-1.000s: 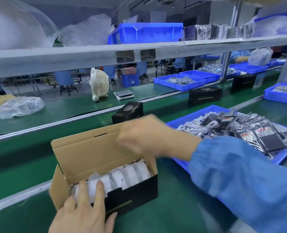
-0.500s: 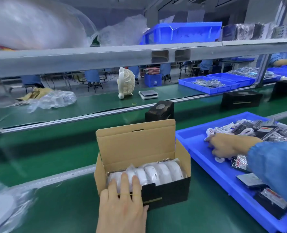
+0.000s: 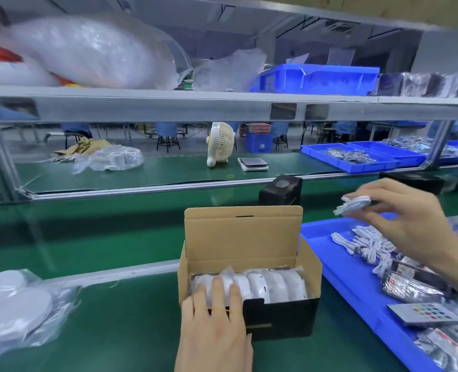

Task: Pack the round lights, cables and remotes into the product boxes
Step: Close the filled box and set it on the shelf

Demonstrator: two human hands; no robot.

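An open product box (image 3: 281,315), black outside with a raised brown lid, stands on the green bench. Several bagged white round lights (image 3: 273,287) stand in a row inside it. My left hand (image 3: 214,328) lies over the box's front left corner, its straight fingers pressing on the leftmost lights. My right hand (image 3: 407,218) is raised above the blue tray (image 3: 356,288) and pinches a coiled white cable (image 3: 355,204). More white cables (image 3: 367,245) and bagged remotes (image 3: 426,314) lie in that tray.
A bag of round lights (image 3: 16,307) lies at the lower left. A closed black box (image 3: 281,190) stands behind the open one, another (image 3: 413,181) further right. On the far bench are a small fan (image 3: 221,143), a scale (image 3: 252,164) and blue trays (image 3: 351,157).
My right hand has lifted out of the blue tray with a coiled cable pinched in it. The left hand stays on the lights. The view has swung left.
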